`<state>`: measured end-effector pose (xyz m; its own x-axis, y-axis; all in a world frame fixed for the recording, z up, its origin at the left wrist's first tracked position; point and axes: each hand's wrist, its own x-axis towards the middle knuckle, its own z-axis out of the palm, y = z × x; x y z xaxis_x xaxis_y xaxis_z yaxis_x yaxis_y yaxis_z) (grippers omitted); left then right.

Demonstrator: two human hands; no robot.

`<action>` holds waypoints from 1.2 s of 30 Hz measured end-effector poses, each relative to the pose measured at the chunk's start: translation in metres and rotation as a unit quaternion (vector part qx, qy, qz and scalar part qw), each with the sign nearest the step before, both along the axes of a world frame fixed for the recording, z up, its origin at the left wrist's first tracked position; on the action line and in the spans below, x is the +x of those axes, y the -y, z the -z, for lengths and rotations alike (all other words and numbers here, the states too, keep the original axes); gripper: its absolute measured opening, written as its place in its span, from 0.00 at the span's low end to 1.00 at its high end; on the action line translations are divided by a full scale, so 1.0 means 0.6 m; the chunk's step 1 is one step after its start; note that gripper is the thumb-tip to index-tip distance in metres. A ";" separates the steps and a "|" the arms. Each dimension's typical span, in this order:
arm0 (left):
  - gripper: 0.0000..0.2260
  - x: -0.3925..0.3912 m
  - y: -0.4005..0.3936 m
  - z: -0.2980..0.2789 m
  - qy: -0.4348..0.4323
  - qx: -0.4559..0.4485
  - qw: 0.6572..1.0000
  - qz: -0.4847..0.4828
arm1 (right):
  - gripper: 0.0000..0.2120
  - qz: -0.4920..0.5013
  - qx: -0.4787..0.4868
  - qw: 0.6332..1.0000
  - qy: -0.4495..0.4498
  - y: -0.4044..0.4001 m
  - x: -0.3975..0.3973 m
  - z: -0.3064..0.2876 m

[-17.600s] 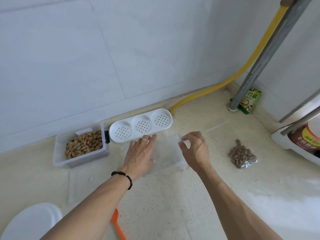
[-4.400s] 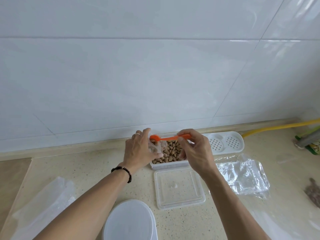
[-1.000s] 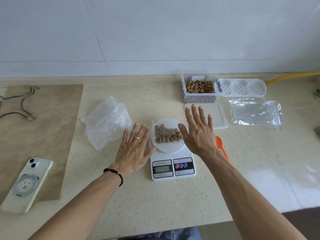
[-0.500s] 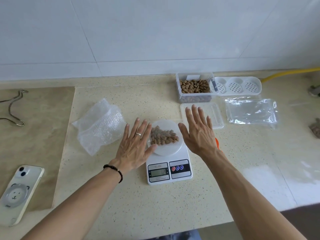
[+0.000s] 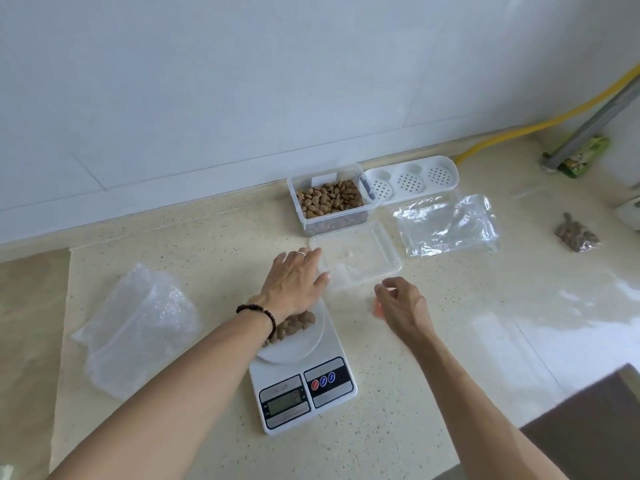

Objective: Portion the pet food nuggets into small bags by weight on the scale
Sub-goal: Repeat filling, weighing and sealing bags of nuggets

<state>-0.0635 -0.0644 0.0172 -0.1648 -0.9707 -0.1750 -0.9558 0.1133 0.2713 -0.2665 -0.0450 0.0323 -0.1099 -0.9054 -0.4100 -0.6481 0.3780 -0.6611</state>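
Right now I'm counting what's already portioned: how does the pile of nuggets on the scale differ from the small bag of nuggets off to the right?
The pile on the scale sits on the white round platter, partly hidden by the left hand; the small bag lies on the counter far to the right, touched by neither hand. The pile looks lighter brown, the small bag's nuggets darker. Both are brown nuggets.

The left hand (image 5: 294,284) hides part of the nuggets (image 5: 294,327); the scale display (image 5: 285,405) is unreadable.

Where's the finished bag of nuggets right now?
In the head view, the filled bag lies on the counter at the far right, right of the empty bags, away from both hands.
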 end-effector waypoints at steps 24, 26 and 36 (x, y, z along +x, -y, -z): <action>0.12 0.067 -0.024 -0.181 -0.439 0.067 0.888 -0.120 | 0.06 -0.055 -0.003 0.954 0.294 0.014 0.042 -0.142; 0.12 0.068 -0.038 -0.202 -0.446 0.051 0.886 -0.115 | 0.08 -0.062 -0.041 0.955 0.286 0.013 0.048 -0.165; 0.14 0.061 -0.056 -0.259 -0.440 -0.091 0.889 -0.085 | 0.05 -0.115 -0.168 0.953 0.225 -0.003 0.064 -0.242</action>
<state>-0.0271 -0.0305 0.1726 -0.0091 -0.9936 0.1123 -0.3902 0.1069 0.9145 -0.2284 -0.0430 0.1776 0.2255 -0.9729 -0.0508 -0.3106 -0.0224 -0.9503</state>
